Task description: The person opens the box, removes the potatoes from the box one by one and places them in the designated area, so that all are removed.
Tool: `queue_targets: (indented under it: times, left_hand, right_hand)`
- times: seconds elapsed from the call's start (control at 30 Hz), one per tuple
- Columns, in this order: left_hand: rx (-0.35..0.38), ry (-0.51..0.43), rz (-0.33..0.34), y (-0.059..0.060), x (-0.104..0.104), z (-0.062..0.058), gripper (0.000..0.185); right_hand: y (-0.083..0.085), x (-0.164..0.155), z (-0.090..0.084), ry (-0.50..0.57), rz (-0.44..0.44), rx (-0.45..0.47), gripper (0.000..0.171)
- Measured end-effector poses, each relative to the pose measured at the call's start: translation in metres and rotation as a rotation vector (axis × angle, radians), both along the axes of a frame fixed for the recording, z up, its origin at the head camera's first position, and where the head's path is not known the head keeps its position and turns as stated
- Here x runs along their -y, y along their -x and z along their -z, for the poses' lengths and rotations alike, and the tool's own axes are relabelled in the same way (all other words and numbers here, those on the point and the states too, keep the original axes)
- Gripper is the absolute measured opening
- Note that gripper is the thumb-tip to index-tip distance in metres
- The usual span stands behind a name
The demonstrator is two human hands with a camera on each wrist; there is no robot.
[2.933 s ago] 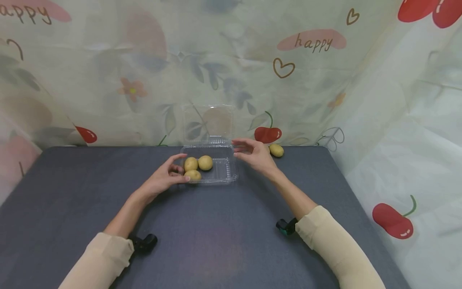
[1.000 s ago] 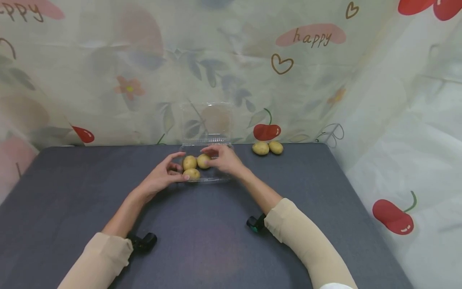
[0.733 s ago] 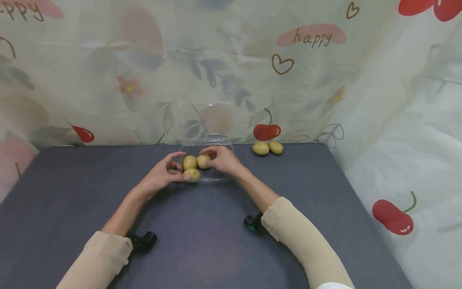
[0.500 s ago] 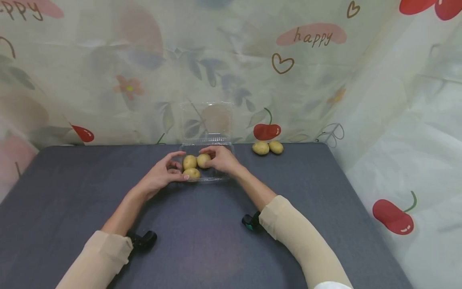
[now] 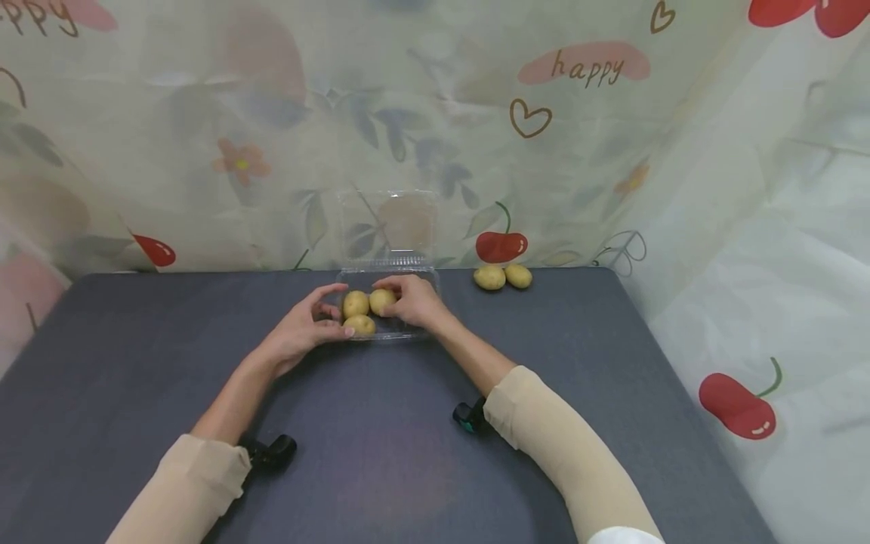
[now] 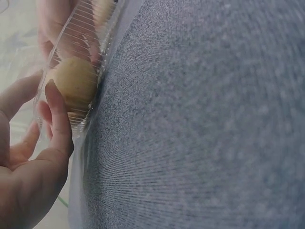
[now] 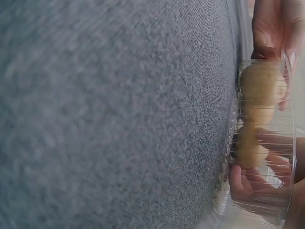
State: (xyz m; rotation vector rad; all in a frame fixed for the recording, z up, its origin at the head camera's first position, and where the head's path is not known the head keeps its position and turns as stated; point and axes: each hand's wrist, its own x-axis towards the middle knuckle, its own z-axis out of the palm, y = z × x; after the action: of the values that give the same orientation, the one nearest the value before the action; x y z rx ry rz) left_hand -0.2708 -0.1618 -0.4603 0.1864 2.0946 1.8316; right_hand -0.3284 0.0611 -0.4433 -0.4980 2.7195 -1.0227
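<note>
A clear plastic clamshell box (image 5: 414,332) stands at the table's back edge, its lid (image 5: 363,208) raised against the backdrop. Three potatoes lie in its left half: one at the front (image 5: 360,326), one behind it (image 5: 356,304), and one to the right (image 5: 382,301). My left hand (image 5: 302,329) holds the box's left end, thumb at the front corner and index finger toward the back. Reaching in from the right, my right hand (image 5: 416,302) pinches the right-hand potato between thumb and fingers. Through the ribbed wall, the right wrist view shows its fingers (image 7: 243,183) beside the potatoes.
Two more potatoes, a larger one (image 5: 489,277) and a smaller one (image 5: 519,276), lie side by side at the back edge, right of the box. A dark grey cloth covers the table (image 5: 381,446). A printed curtain (image 5: 285,151) hangs right behind.
My right hand has moved left from the box's right rim into the box and taken hold of a potato, uncovering the larger potato outside. The left hand keeps its place.
</note>
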Motion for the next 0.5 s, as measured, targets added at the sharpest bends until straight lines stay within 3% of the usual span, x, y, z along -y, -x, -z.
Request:
queue_targets:
  times: [0.3,0.5]
  left_hand:
    - [0.004,0.002,-0.013,0.0000,-0.0004,0.0003,0.086]
    - [-0.032,0.036,-0.011,-0.0005,-0.0013,-0.0029,0.086]
  right_hand:
    - [-0.0040,0.0020,-0.0028,-0.022,0.028,-0.030,0.042]
    - [-0.0067,0.0010,-0.0061,-0.033,0.022,-0.041,0.042]
